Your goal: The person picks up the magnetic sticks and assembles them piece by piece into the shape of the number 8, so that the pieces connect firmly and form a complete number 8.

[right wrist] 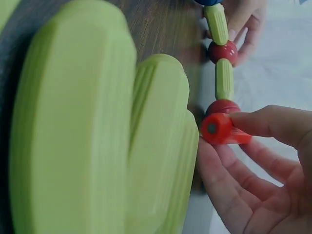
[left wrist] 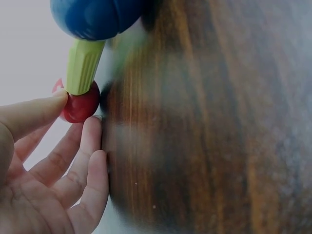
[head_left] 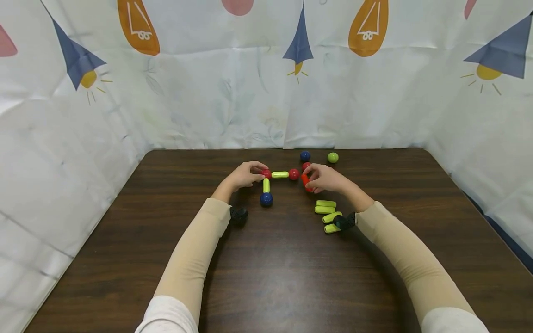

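Observation:
My left hand [head_left: 249,175] pinches a red ball [left wrist: 80,106] between thumb and fingertips. From that ball one yellow-green rod [head_left: 266,185] runs toward me to a blue ball [head_left: 266,199]. A second yellow-green rod [head_left: 280,175] links it rightward to another red ball [head_left: 294,174]. My right hand [head_left: 326,178] holds an orange-red rod [right wrist: 218,128] between thumb and fingers, just right of that second red ball. In the right wrist view the rod's end, with a dark centre, faces the camera.
Behind the right hand sit a red ball [head_left: 306,165], a blue ball [head_left: 305,156] and a green ball [head_left: 332,157]. Several loose yellow-green rods [head_left: 325,210] lie under the right wrist on the dark wooden table [head_left: 270,277]. A patterned cloth [head_left: 208,92] hangs along the table's far edge.

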A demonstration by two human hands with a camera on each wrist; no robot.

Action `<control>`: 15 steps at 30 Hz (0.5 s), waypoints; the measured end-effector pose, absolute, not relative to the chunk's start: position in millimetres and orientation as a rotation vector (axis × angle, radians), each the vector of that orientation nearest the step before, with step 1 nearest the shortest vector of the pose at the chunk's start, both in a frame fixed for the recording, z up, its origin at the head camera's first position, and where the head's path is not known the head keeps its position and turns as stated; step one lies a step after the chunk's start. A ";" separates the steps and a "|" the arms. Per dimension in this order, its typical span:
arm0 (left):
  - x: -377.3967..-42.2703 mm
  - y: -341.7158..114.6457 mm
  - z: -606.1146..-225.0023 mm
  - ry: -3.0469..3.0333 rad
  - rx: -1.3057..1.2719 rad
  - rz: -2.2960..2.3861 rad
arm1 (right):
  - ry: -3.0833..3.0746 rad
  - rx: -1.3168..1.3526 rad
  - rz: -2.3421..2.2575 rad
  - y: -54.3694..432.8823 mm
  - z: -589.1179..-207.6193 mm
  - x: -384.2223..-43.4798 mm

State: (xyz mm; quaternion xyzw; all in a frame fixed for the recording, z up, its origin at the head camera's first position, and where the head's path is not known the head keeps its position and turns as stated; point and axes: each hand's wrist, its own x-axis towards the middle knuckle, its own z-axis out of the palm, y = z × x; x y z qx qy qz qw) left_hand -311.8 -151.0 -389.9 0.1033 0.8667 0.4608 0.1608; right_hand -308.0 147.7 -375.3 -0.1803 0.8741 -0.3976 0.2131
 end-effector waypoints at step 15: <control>-311.5 -152.2 -389.9 2.467 0.290 1.327 | 2.333 -0.338 -1.099 129.3 -372.7 -312.1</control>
